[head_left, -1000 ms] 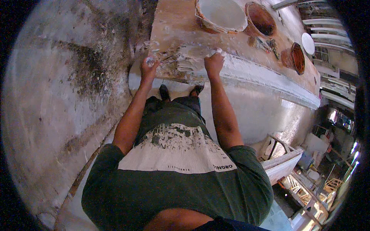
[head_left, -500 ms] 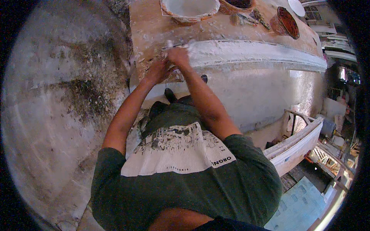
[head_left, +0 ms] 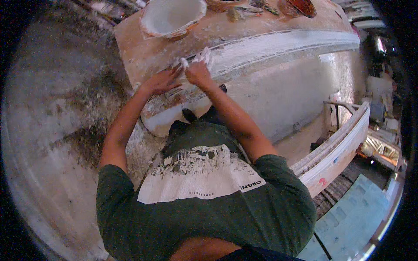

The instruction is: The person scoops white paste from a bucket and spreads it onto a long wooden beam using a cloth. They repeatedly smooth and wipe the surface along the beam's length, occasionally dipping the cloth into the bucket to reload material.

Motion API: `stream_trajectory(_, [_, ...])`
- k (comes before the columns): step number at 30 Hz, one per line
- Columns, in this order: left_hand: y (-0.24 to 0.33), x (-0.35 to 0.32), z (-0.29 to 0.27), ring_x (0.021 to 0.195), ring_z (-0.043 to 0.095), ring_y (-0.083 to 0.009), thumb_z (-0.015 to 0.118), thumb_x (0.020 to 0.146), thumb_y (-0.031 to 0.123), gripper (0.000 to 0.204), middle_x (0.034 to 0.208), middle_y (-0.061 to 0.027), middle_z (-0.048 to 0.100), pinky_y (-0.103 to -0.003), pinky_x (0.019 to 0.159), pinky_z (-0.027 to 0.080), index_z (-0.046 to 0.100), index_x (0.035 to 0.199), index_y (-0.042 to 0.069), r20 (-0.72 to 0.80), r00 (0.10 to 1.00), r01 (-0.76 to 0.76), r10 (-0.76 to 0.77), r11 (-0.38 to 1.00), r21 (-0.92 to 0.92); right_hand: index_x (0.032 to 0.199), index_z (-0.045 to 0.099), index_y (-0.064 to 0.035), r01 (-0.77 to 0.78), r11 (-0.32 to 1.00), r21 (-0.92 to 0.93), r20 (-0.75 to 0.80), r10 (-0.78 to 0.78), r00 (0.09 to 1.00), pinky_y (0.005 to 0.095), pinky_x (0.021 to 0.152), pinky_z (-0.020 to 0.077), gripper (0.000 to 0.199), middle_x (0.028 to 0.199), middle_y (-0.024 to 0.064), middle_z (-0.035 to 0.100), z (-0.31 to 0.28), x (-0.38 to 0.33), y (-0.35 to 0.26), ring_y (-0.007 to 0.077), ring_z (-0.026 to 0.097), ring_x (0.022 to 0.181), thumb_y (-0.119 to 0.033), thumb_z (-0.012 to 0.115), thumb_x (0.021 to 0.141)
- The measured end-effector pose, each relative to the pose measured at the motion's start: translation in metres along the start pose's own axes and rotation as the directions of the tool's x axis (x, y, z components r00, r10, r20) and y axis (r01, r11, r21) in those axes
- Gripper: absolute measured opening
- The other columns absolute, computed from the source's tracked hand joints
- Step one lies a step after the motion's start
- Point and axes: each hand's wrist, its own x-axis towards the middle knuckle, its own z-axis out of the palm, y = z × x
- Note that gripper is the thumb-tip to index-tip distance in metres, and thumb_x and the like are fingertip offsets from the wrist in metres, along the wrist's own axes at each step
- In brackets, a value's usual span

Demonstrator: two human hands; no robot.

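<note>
Both of my hands rest on the near end of a long white plaster moulding (head_left: 278, 48) that runs along a plaster-smeared wooden workbench (head_left: 139, 48). My left hand (head_left: 162, 81) lies flat with its fingers spread on the wet white plaster at the moulding's end. Close beside it, my right hand (head_left: 197, 71) is closed around a small lump of white plaster (head_left: 203, 55). The fingertips of both are coated in white.
A large white-filled bowl (head_left: 172, 16) stands on the bench just beyond my hands, with reddish bowls (head_left: 300, 6) further right. The floor (head_left: 52, 143) on the left is stained grey. A long white curved moulding (head_left: 335, 152) lies at the right.
My hands were apart on the moulding's end, then came together. The view has shifted so the bench sits more to the right and closer.
</note>
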Motion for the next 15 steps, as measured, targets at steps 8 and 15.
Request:
stream_trajectory(8, [-0.003,0.061,0.0,0.133,0.014,-0.0376,0.04,0.089,0.044,0.074,0.147,-0.0184,0.006,-0.042,0.109,0.016,0.006,0.141,0.005,0.095,0.973,-0.218,0.209,0.971,0.099,0.065,0.064,-0.0037,-0.211,0.975,-0.065,-0.368,0.173,0.914,0.0471,0.058,0.044,0.026,0.066,0.0199,0.06,-0.05,0.004,0.244,0.0358,0.058,0.062,-0.022,0.05,0.077])
stream_trajectory(15, [0.04,0.153,-0.011,0.135,0.008,-0.0364,0.052,0.085,0.033,0.077,0.147,-0.018,0.005,-0.041,0.11,0.012,0.007,0.141,0.005,0.046,0.988,-0.149,0.151,0.988,-0.029,0.091,0.064,0.0001,-0.132,0.985,0.108,0.055,0.126,0.99,0.049,0.075,0.045,0.03,0.089,0.0245,0.059,-0.093,-0.011,0.159,0.0395,0.058,0.083,-0.024,0.049,0.08])
